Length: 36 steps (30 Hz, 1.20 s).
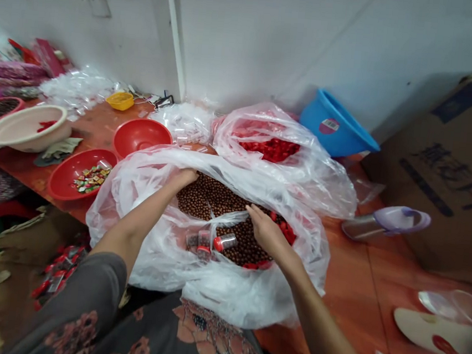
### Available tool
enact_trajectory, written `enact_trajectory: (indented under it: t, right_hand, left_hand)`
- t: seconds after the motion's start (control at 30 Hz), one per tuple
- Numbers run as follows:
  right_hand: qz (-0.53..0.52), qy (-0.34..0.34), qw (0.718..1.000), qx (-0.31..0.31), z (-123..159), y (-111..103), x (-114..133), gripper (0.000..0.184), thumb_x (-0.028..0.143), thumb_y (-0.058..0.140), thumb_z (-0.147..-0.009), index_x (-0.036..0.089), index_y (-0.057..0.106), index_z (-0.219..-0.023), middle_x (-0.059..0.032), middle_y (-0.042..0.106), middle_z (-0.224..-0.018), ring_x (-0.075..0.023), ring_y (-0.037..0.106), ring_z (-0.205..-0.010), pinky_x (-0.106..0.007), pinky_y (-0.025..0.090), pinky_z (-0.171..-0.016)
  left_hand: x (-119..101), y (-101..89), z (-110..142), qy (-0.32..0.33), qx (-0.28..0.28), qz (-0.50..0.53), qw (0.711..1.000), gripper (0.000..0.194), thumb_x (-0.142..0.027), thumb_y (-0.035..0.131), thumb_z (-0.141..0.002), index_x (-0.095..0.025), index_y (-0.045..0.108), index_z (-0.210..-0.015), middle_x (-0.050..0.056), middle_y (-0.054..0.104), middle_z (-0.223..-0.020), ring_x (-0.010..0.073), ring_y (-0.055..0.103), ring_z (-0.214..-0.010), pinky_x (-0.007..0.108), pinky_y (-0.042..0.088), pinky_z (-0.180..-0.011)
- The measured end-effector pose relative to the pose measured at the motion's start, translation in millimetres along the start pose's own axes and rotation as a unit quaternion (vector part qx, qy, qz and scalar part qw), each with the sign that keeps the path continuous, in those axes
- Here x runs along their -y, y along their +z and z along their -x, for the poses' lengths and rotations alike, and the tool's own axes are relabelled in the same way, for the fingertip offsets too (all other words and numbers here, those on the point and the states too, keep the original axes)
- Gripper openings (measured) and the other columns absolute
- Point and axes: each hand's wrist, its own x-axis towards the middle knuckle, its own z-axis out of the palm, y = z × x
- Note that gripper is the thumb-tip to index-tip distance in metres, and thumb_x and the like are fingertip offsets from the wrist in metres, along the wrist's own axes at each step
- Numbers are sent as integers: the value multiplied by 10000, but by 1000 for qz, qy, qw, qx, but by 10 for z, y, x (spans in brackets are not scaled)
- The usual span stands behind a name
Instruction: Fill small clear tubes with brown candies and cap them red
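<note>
A large clear plastic bag (pixel 136 173) lies spread open before me, with small round brown beads (pixel 207 196) inside. My left hand (pixel 188 178) reaches to the far left of these beads; its fingers are mostly hidden. My right hand (pixel 265 230) is over the darker beads (pixel 240 238) on the right, fingers stretched out, close to a fold of plastic (pixel 230 218) that divides the two heaps. Small clear jars with red lids (pixel 224 242) lie at the near side of the beads. Red pieces (pixel 284 229) show by my right hand.
Behind stand a second bag with red pieces (pixel 270 148) and a blue basin (pixel 336 128). Red bowls (pixel 143 133) and a cream basin (pixel 26 129) are at left. A bottle (pixel 365 225) and cardboard box (pixel 440 180) are at right. A box below left holds red-lidded jars (pixel 59 274).
</note>
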Motion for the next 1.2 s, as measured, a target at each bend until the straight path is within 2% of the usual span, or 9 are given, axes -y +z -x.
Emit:
enact_trajectory:
  t: [0.13, 0.27, 0.37, 0.47, 0.57, 0.77, 0.97, 1.1, 1.2]
  right_hand:
    - [-2, 54, 996, -72, -350, -196, -181, 589, 63, 362, -871, 99, 413, -1457, -219, 513, -1421, -290, 479, -1352, -514, 435, -1085]
    - [-17, 108, 982, -157, -590, -379, -269, 663, 99, 381, -877, 138, 277, -1530, -198, 282, -1583, -307, 227, -1490, -563, 334, -1140]
    - [-32, 114, 978, -169, -601, -428, -224, 612, 135, 378, -898, 156, 336, -1508, -175, 314, -1573, -290, 256, -1482, -539, 334, -1149]
    - [-42, 81, 981, -169, -458, -415, -104, 483, 170, 359, -927, 148, 517, -1382, -162, 522, -1421, -261, 451, -1366, -489, 381, -1130]
    - [-56, 74, 982, -163, -214, -388, -49, 397, 186, 359, -934, 184, 639, -1216, -117, 663, -1223, -240, 601, -1178, -453, 467, -1049]
    - [3, 176, 983, -57, 280, -304, -230, 370, 181, 384, -913, 159, 704, -1098, -139, 719, -1080, -286, 681, -1007, -472, 538, -900]
    - [26, 191, 981, -13, 442, -229, -215, 413, 93, 369, -883, 100, 683, -1151, -184, 697, -1119, -296, 654, -1038, -472, 522, -928]
    - [24, 185, 982, -24, 485, -220, -164, 412, 124, 350, -911, 104, 675, -1163, -182, 683, -1100, -285, 641, -1015, -463, 520, -929]
    - [10, 172, 984, -47, 554, -209, -181, 405, 161, 347, -931, 129, 673, -1168, -163, 680, -1076, -277, 634, -1004, -467, 521, -925]
  left_hand:
    - [69, -6, -148, -10, 13, -20, 1000, 393, -263, 588, -852, -117, 626, -1215, 171, 654, -1255, 272, 619, -1103, 307, 440, -929]
    - [51, -32, -140, 54, 59, -19, 997, 354, -268, 611, -837, -172, 661, -1174, 83, 696, -1186, 206, 637, -993, 237, 445, -855]
    - [-5, -31, -6, 102, 88, -24, 991, 365, -341, 729, -746, -188, 705, -1077, 73, 699, -1154, 211, 613, -1013, 231, 424, -862]
    - [-72, 10, 201, 144, 106, -59, 982, 365, -467, 773, -689, -173, 735, -902, 96, 717, -1039, 235, 607, -982, 255, 411, -837]
    - [-125, 48, 402, 165, 131, -60, 976, 354, -520, 718, -738, -174, 736, -811, 84, 732, -899, 215, 621, -871, 256, 398, -782]
    - [-163, 28, 592, 140, 160, 59, 975, 264, -375, 611, -843, -197, 753, -976, 41, 750, -953, 172, 635, -816, 228, 400, -724]
    - [-306, 187, 328, 61, 142, 89, 984, 307, -358, 654, -800, -148, 768, -992, 27, 736, -801, 145, 578, -673, 235, 384, -634]
    - [-488, 284, 78, 97, 128, 42, 986, 286, -365, 663, -791, -157, 780, -950, 33, 748, -877, 165, 604, -763, 236, 398, -690]
    - [-560, 249, 29, 101, 117, 4, 988, 273, -323, 671, -786, -162, 773, -983, 52, 744, -960, 194, 619, -847, 249, 413, -748]
